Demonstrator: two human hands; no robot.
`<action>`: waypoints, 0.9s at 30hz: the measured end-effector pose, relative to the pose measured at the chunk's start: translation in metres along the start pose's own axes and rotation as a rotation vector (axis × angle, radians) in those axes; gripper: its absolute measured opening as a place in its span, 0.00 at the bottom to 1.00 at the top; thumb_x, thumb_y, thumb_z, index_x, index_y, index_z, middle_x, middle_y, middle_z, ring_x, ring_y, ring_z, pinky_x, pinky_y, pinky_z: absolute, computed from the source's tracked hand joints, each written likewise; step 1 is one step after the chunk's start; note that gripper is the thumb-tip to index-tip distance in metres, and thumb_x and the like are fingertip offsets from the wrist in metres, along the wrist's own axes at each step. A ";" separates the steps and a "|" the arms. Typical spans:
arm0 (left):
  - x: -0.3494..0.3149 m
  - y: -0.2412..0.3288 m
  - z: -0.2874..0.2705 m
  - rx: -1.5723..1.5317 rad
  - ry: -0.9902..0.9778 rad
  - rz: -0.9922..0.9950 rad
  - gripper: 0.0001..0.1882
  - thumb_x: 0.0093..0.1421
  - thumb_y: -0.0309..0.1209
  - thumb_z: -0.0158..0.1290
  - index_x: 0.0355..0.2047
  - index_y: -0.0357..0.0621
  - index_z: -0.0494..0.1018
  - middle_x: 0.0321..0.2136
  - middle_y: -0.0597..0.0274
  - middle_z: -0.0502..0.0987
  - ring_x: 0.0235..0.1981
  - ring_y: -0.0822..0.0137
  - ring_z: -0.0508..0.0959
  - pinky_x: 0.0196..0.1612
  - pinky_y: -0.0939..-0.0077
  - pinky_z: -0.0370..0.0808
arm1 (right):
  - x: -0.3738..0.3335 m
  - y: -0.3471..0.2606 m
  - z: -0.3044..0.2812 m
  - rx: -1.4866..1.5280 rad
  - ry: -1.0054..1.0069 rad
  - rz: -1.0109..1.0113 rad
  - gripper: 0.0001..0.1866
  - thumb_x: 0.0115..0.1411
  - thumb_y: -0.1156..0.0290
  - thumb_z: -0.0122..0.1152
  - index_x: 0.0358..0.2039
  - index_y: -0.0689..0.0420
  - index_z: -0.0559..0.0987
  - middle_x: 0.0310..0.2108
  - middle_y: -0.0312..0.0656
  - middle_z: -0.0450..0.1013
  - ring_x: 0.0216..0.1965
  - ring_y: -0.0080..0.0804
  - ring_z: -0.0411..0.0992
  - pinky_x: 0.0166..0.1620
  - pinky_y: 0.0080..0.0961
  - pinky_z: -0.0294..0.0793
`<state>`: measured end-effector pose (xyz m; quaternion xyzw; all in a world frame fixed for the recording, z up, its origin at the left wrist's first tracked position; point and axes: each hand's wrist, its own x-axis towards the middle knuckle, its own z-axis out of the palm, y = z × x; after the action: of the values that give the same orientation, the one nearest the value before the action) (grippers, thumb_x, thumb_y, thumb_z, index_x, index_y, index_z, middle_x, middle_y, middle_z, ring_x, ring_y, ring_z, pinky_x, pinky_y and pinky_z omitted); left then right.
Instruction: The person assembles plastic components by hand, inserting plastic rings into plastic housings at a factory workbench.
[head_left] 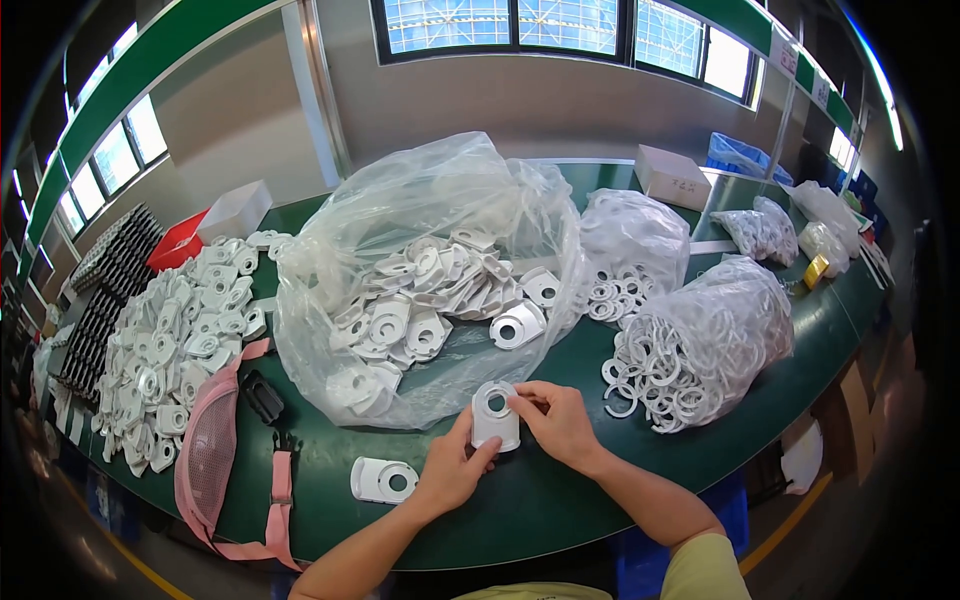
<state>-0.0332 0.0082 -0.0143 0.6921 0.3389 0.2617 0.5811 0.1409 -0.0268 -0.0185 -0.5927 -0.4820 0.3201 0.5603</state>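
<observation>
White plate [491,427] is being pinched by the left hand [453,472] at its seven o'clock, seemingly for steadiness, the right hand [562,425] pinching at two.

Greyish wall [230,110], dark-framed windows [450,24], green worktable [565,505], strip light [881,80], seemingly grey floor [832,522]

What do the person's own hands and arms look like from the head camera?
The left hand and right hand are bare, with no gloves or wristwear visible. Both forearms are uncovered. A plain, pale yellow-green sleeve shows on the right arm; the left sleeve is out of view.
</observation>
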 end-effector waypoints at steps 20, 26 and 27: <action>0.002 -0.004 -0.001 0.135 -0.016 0.029 0.34 0.58 0.33 0.51 0.62 0.40 0.49 0.22 0.53 0.77 0.22 0.64 0.78 0.31 0.73 0.73 | 0.002 -0.003 -0.011 -0.061 -0.079 0.067 0.13 0.53 0.68 0.64 0.33 0.66 0.77 0.27 0.42 0.77 0.28 0.22 0.75 0.33 0.19 0.73; -0.006 0.012 -0.003 0.482 0.050 0.131 0.34 0.58 0.33 0.49 0.62 0.40 0.49 0.23 0.43 0.75 0.24 0.48 0.77 0.29 0.63 0.72 | 0.006 -0.002 -0.003 -0.117 -0.027 0.044 0.10 0.56 0.69 0.62 0.27 0.65 0.76 0.22 0.38 0.74 0.23 0.16 0.69 0.25 0.15 0.67; -0.007 0.003 -0.001 0.424 0.098 0.179 0.36 0.57 0.38 0.50 0.63 0.43 0.49 0.21 0.41 0.73 0.22 0.50 0.76 0.28 0.63 0.70 | 0.006 -0.005 0.001 -0.133 -0.005 -0.027 0.12 0.55 0.68 0.63 0.21 0.62 0.74 0.18 0.35 0.72 0.21 0.14 0.66 0.22 0.14 0.63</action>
<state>-0.0375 0.0033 -0.0106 0.8126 0.3513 0.2682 0.3799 0.1406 -0.0216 -0.0130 -0.6213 -0.5118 0.2812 0.5226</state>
